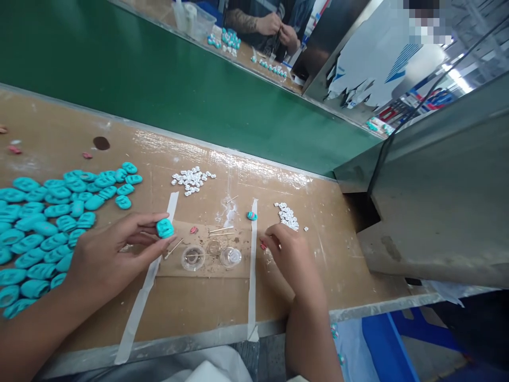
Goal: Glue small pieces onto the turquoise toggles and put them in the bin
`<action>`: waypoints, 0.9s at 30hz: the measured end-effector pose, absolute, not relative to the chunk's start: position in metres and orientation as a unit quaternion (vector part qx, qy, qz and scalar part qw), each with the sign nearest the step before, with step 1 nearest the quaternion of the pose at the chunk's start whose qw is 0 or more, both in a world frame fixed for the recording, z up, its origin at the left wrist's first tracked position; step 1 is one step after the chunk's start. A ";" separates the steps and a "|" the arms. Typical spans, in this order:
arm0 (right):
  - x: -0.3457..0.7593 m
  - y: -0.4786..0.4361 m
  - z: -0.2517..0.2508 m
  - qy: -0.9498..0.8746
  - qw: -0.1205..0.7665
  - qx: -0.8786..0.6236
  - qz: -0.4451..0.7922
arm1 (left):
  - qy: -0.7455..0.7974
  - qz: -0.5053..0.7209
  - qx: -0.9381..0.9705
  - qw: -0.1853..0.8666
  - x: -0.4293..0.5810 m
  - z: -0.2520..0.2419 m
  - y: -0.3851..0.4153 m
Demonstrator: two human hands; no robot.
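Between the thumb and fingers of my left hand (pixel 115 249) is a small turquoise moulded piece (pixel 165 228), its hollowed face showing. My right hand (pixel 288 254) is low over the table, right of the tape strip, with thumb and forefinger pinched at a small red piece (pixel 263 246). Close behind that hand lies a pile of small white pieces (pixel 288 215). A turquoise piece with a red part (pixel 252 216) rests on the right tape strip (pixel 252 276). Many turquoise pieces (pixel 43 228) are spread out left of my left hand.
Between the tape strips, a brown board (pixel 167 269) carries clear cups (pixel 193 258), wooden sticks (pixel 221 231) and a red piece (pixel 193 229). More white pieces (pixel 193 180) lie behind. A green partition (pixel 178 101) and a metal housing (pixel 429 185) bound the table; a co-worker's hands (pixel 278 29) show beyond.
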State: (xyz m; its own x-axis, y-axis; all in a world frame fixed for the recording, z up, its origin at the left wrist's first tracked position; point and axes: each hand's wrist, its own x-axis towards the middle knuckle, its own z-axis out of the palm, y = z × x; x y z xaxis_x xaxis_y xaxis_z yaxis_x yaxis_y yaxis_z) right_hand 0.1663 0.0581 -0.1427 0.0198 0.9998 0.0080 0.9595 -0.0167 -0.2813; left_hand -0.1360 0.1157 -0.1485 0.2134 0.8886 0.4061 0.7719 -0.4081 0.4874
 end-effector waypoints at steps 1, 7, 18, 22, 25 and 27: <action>0.172 0.059 -0.140 -0.680 0.092 -0.718 0.115 | 0.532 0.325 0.777 0.091 -0.136 -0.149 0.115; 0.166 0.066 -0.138 -0.654 0.066 -0.734 0.171 | 0.520 0.349 0.772 0.111 -0.133 -0.147 0.115; 0.166 0.073 -0.147 -0.606 0.244 -0.709 0.265 | 0.493 0.357 0.784 0.123 -0.139 -0.158 0.110; 0.148 0.071 -0.132 -0.521 0.439 -0.613 0.400 | 0.454 0.376 0.790 0.167 -0.129 -0.160 0.104; 0.125 0.071 -0.115 -0.411 0.545 -0.488 0.544 | 0.405 0.391 0.799 0.211 -0.111 -0.146 0.100; 0.110 0.072 -0.106 -0.327 0.572 -0.405 0.634 | 0.391 0.410 0.791 0.230 -0.099 -0.134 0.099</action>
State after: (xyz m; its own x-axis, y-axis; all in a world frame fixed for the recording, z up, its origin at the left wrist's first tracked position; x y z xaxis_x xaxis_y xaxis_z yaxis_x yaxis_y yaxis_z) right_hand 0.1104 0.0723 -0.1056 -0.0176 0.9902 -0.1388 -0.4613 -0.1312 -0.8775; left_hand -0.0990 0.0991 -0.1337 0.3582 0.8069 0.4697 0.4294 -0.5891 0.6845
